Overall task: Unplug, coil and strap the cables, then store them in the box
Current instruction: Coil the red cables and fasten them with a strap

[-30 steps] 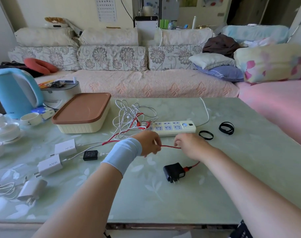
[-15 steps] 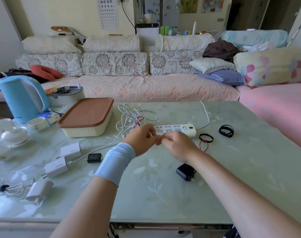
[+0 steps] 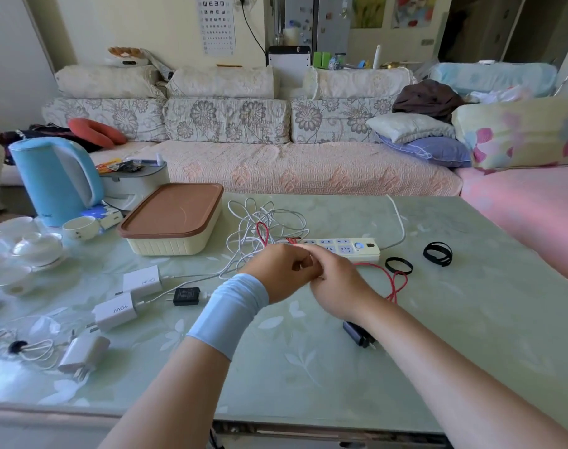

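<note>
Red cable point(image 3: 396, 283): mid table point(image 3: 308, 367), just near of power strip point(image 3: 344, 247); loops lying left-right, trailing out right of both hands, far end lost in white tangle point(image 3: 260, 218).
Black plug point(image 3: 357, 333): under right wrist, prongs pointing near-right.
Left hand point(image 3: 285, 270): knuckles up, fingers curled on red cable, touching right hand.
Right hand point(image 3: 337, 280): palm down, pinching same cable.
Box point(image 3: 172, 218): far left, lid on.
Straps point(image 3: 399, 265): right of strip.

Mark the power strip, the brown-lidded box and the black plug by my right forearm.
power strip point(image 3: 347, 249), head view, on its socket face.
brown-lidded box point(image 3: 172, 210), head view, middle of the lid.
black plug point(image 3: 356, 333), head view, on its dark body.
</note>
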`<move>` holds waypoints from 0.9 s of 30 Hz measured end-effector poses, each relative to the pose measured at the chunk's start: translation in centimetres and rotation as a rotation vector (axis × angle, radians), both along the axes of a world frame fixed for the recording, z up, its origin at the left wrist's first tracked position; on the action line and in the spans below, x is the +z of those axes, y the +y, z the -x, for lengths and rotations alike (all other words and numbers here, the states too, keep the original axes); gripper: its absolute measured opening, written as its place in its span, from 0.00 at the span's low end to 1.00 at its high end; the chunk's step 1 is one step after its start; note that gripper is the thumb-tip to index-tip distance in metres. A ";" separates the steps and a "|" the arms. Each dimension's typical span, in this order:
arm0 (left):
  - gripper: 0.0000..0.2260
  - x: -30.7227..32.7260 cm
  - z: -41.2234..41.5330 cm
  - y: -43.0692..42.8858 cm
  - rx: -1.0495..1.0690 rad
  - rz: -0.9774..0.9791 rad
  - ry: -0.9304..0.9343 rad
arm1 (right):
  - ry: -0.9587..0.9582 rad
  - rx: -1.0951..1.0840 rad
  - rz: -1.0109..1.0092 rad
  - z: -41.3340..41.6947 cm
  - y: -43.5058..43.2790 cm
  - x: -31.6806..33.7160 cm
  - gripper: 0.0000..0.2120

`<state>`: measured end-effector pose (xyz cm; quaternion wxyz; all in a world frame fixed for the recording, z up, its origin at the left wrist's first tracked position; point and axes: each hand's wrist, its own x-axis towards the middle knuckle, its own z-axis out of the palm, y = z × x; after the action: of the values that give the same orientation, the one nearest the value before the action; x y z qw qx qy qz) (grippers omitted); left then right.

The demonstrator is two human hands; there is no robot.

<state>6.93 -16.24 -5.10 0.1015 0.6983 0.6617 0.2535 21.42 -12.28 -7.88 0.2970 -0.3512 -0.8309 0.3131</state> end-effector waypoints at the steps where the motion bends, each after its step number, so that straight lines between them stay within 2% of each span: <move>1: 0.13 0.0 0.0 0.0 -0.011 0.003 -0.010 | 0.016 0.021 0.039 0.3 -0.5 0.3 0.25; 4: 0.20 0.2 2.3 0.0 0.026 0.036 -0.006 | -0.075 -0.092 -0.033 -0.3 -0.2 0.9 0.11; 6: 0.24 0.2 4.7 -0.2 0.100 0.035 -0.024 | -0.057 -0.217 -0.148 -1.3 0.9 1.5 0.14; 8: 0.24 0.3 6.8 -0.5 0.154 -0.031 -0.066 | -0.059 -0.376 -0.200 -2.2 2.1 1.8 0.21; 10: 0.22 0.4 7.6 -0.7 0.195 -0.100 -0.090 | -0.202 -0.552 -0.220 -2.9 3.2 1.4 0.25; 13: 0.19 0.4 6.0 -0.6 0.253 -0.131 -0.059 | -0.490 -0.631 -0.253 -2.9 3.7 0.2 0.21; 15: 0.18 0.4 4.2 -0.3 0.222 -0.119 -0.023 | -0.584 -0.609 -0.281 -2.3 3.5 -0.7 0.16; 17: 0.18 0.3 2.6 -0.1 0.134 -0.094 -0.006 | -0.428 -0.474 -0.328 -1.7 3.0 -1.0 0.10; 18: 0.18 0.3 1.8 0.0 0.084 -0.086 0.006 | -0.267 -0.340 -0.285 -1.3 2.4 -0.8 0.14; 19: 0.17 0.3 1.2 0.0 0.039 -0.081 0.012 | -0.099 -0.195 -0.167 -0.9 1.7 -0.4 0.20; 20: 0.16 0.2 0.8 0.0 0.004 -0.083 0.018 | 0.015 -0.085 -0.036 -0.6 0.9 0.0 0.22; 21: 0.15 0.2 0.6 0.0 -0.019 -0.084 0.024 | 0.063 -0.017 0.042 -0.3 0.3 0.3 0.19; 23: 0.14 0.1 0.9 0.0 -0.034 -0.077 0.027 | 0.051 -0.010 0.091 0.1 -0.3 0.7 0.12; 24: 0.15 0.1 1.5 0.0 -0.026 -0.071 0.019 | 0.050 -0.033 0.072 0.0 -0.2 0.8 0.11; 27: 0.13 0.0 3.6 0.1 0.024 -0.093 0.104 | 0.177 -0.145 -0.023 -0.8 0.6 1.5 0.19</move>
<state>3.31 -16.16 -5.09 0.0316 0.7066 0.6618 0.2486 22.18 -11.63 -6.42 0.3952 -0.3778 -0.7773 0.3113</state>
